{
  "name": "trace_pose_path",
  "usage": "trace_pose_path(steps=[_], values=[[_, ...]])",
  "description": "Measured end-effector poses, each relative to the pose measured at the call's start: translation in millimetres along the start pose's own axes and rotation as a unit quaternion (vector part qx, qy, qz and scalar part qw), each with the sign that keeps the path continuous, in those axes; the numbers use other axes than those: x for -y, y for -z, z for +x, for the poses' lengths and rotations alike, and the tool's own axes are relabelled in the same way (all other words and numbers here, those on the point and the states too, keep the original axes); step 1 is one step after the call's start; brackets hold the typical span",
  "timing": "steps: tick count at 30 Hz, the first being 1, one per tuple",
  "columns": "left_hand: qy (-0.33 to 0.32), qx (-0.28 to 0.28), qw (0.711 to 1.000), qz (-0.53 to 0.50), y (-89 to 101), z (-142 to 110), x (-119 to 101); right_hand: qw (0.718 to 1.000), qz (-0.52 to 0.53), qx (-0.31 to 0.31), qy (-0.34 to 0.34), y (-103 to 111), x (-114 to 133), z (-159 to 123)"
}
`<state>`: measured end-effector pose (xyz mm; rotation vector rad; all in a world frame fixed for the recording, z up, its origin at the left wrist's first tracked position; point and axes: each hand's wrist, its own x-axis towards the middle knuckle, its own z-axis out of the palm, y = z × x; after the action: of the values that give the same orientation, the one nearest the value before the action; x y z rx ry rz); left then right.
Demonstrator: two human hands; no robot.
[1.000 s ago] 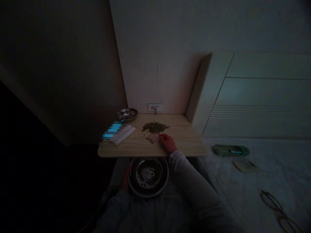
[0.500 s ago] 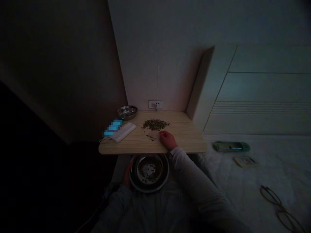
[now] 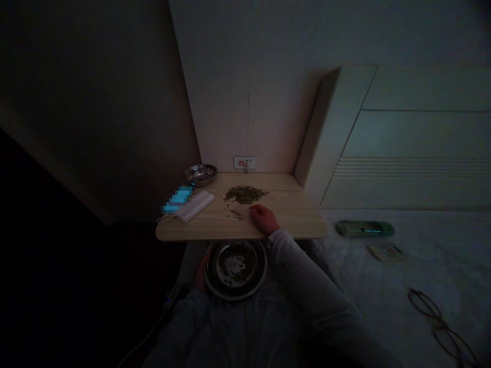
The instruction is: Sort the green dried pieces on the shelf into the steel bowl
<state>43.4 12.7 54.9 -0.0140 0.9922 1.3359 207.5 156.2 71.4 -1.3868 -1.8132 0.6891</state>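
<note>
My left hand [image 3: 200, 274] grips the left side of a round metal bowl [image 3: 235, 296] below the table's front edge. Small dark seed-like bits lie scattered over the bowl's bottom. My right hand [image 3: 264, 219] rests low over the wooden tabletop, fingers bent and closed together. Beside its fingertips shows a faint pale patch, perhaps a thin flat piece; dim light hides what it is. A few loose bits [image 3: 238, 214] lie just left of the fingers. Behind them spreads a larger pile of the same greenish-dark bits [image 3: 244, 194].
A smaller metal bowl [image 3: 200, 175] stands at the table's back left corner. In front of it are a white power strip [image 3: 195, 206] and a blurred-out blue screen [image 3: 177, 199]. On the bed to the right lie a green bottle [image 3: 364, 228], a small card-like item [image 3: 385, 252] and glasses [image 3: 435, 318].
My right hand has shifted very slightly left, and the loose bits near its fingertips lie a little differently. My left hand and the bowl stay in place.
</note>
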Motion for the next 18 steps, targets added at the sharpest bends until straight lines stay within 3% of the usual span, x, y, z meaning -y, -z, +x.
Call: trace_pose_path(steps=[10,18], values=[[-0.007,0.036,0.999,-0.020,3.4,2.5,1.3,1.000,0.006,0.017,-0.003,0.6,0.1,-0.5],[-0.022,0.004,1.000,-0.005,-1.9,-1.6,-0.9,0.999,0.002,0.038,0.007,0.7,0.4,-1.7]])
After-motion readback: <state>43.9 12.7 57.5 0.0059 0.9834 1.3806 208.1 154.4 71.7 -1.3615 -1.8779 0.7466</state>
